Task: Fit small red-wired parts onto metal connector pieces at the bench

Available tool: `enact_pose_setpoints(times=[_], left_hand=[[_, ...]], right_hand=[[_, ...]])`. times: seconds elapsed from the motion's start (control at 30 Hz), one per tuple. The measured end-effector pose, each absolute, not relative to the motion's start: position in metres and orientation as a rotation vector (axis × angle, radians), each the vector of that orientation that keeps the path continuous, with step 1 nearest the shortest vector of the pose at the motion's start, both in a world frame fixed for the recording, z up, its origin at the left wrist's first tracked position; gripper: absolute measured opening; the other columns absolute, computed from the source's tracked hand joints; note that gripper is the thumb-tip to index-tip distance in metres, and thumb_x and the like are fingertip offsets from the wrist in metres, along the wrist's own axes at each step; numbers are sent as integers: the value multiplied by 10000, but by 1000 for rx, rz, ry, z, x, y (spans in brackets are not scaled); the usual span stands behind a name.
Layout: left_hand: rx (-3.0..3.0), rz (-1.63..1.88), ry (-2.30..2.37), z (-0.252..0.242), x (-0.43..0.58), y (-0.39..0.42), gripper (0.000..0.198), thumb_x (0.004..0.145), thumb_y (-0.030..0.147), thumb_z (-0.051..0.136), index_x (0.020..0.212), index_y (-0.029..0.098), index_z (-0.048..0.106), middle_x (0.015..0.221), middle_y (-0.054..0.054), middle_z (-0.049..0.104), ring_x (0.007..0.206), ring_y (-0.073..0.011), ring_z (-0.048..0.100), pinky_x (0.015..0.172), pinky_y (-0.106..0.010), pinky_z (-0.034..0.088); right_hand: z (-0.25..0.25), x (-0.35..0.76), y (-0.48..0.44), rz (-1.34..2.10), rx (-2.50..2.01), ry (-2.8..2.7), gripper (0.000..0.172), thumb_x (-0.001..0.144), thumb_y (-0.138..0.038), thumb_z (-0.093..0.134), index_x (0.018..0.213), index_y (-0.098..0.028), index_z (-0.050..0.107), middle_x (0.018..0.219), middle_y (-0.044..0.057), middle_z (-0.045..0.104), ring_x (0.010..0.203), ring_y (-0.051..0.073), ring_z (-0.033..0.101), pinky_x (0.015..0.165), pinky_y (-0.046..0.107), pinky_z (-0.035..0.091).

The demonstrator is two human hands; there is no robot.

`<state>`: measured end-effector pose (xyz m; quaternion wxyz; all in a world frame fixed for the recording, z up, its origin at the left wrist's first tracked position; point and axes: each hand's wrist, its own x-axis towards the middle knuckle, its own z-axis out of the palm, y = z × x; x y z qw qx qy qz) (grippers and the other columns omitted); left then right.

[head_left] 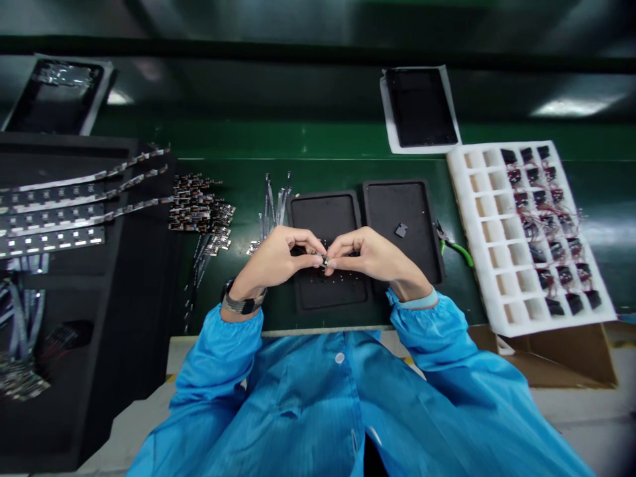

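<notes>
My left hand point(278, 258) and my right hand point(370, 255) meet fingertip to fingertip over a black tray point(328, 291). Both pinch one small dark electronic part point(324, 260) between thumbs and forefingers. The part is tiny and mostly hidden by my fingers. A second black tray point(405, 199) lies just right of the first, with one small grey piece point(401, 230) on it. I wear blue sleeves and a dark watch on the left wrist.
A white foam grid tray point(484, 232) of small wired parts stands at the right. Green-handled cutters point(454, 246) lie beside it. Small circuit boards point(199, 205), flat cable strips point(273, 199) and long board strips point(59, 212) lie to the left. A dark panel point(420, 106) rests behind.
</notes>
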<state>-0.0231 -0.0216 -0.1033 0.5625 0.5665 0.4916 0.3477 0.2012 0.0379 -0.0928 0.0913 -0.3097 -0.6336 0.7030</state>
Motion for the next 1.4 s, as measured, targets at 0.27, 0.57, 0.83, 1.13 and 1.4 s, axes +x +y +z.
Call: enact_pose_setpoints(times=[0.27, 0.57, 0.83, 1.13, 1.4], left_hand=[[1545, 888, 1362, -28, -21, -21, 58, 860, 270, 795, 895, 225, 806, 957, -45, 818, 908, -225, 752, 869, -351, 558], [1843, 1078, 1270, 12, 83, 142, 332, 725, -50, 673, 985, 136, 764, 710, 0, 658, 673, -136, 603, 698, -263, 502], [1329, 1097, 1414, -45, 158, 259, 172, 822, 47, 612, 951, 150, 660, 795, -34, 710, 754, -155, 701, 769, -292, 542], [1582, 860, 1483, -60, 76, 228, 89, 780, 156, 730, 854, 151, 779, 740, -7, 719, 776, -148, 623, 882, -330, 513], [1660, 1287, 1543, 3, -40, 53, 226, 925, 316, 735, 1101, 187, 796, 1038, -72, 804, 989, -228, 758, 957, -429, 578]], right_hand=[[-80, 264, 68, 1208, -1199, -1820, 282, 876, -408, 788, 1063, -198, 774, 1066, 81, 801, 1022, 251, 741, 946, 382, 561], [-111, 315, 91, 885, -1777, -2003, 224, 831, -409, 793, 849, -198, 720, 734, 21, 720, 684, 190, 645, 636, 306, 418], [-109, 310, 91, 865, -1813, -2080, 250, 785, -366, 855, 871, -209, 681, 760, 5, 689, 696, 182, 621, 625, 297, 373], [-105, 340, 87, 864, -1905, -1849, 249, 891, -427, 710, 767, -211, 711, 680, 43, 712, 661, 206, 653, 600, 306, 386], [-106, 307, 88, 784, -2079, -2040, 204, 820, -390, 799, 768, -217, 705, 756, 61, 732, 704, 232, 653, 638, 329, 405]])
